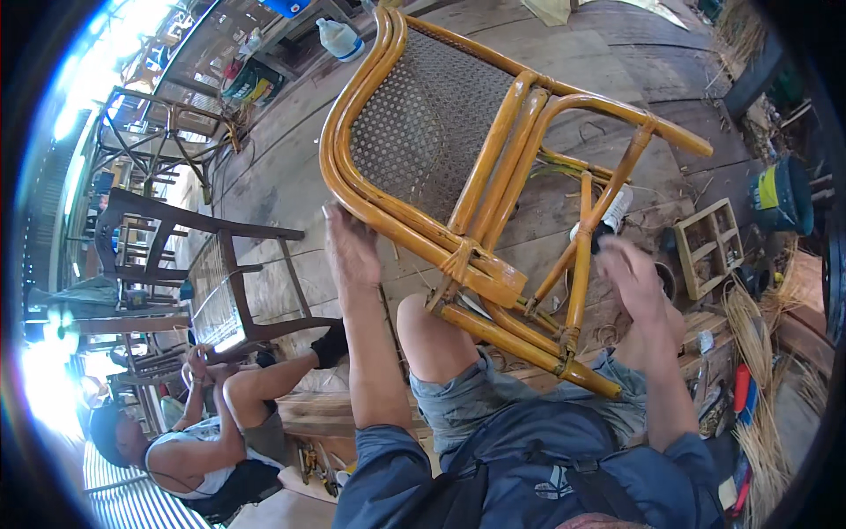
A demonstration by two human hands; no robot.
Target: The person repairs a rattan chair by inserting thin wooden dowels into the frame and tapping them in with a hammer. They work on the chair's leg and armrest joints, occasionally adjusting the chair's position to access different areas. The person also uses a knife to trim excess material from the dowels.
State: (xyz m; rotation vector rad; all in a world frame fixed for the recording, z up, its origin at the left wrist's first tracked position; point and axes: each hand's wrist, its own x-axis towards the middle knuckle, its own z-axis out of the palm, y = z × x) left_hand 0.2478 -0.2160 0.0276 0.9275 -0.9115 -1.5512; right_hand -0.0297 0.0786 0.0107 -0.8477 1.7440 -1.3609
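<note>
A rattan chair with glossy orange-brown poles and a woven cane back lies tilted across my lap. My left hand is closed round the lower left curve of its back frame, with the fingers partly behind the pole. To the right of the crossed leg poles, my right hand hovers, slightly blurred, its fingers apart and nothing seen in them. A pole joint with wrapped binding sits between my hands. Just beyond the right hand is a white object, partly hidden by the chair.
A co-worker sits at the lower left beside a dark wooden chair. On the right are a wooden divided box, a dark bucket, loose rattan strips and a red-handled tool. A white jug stands far off.
</note>
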